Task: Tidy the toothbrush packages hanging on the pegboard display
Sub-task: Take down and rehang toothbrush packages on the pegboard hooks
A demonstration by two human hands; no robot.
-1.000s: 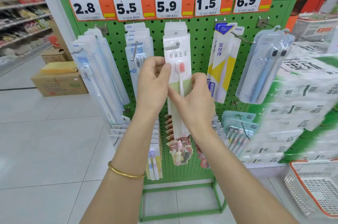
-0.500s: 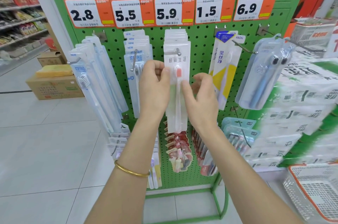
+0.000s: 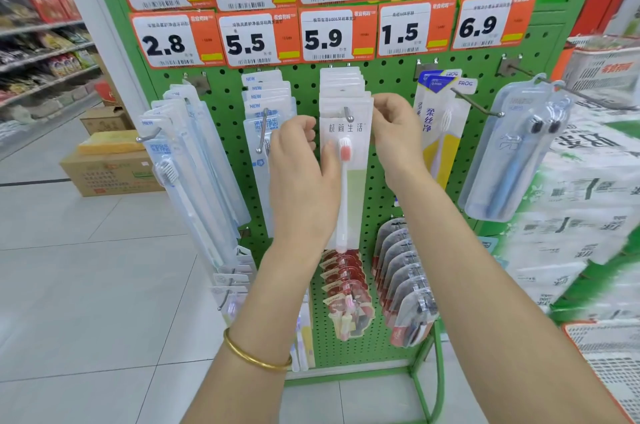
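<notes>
A white toothbrush package (image 3: 348, 160) with a pink-headed brush hangs at the front of a stack on the centre hook (image 3: 347, 113) of the green pegboard (image 3: 391, 77). My left hand (image 3: 299, 164) grips the package's left edge, thumb across its front by the brush head. My right hand (image 3: 393, 132) pinches the package's upper right edge beside the hook. Both hands flank the stack.
More toothbrush packs hang left (image 3: 194, 160), centre-left (image 3: 265, 125), right (image 3: 441, 118) and far right (image 3: 512, 150). Red packs (image 3: 346, 288) and clear packs (image 3: 405, 285) hang below. Tissue bales (image 3: 581, 215) stand right, cardboard boxes (image 3: 107, 174) left, white baskets (image 3: 609, 358) lower right.
Both hands rose along the white package, from its middle to its top near the hook. The package now hangs straight on the centre hook. The view moved closer to the board.
</notes>
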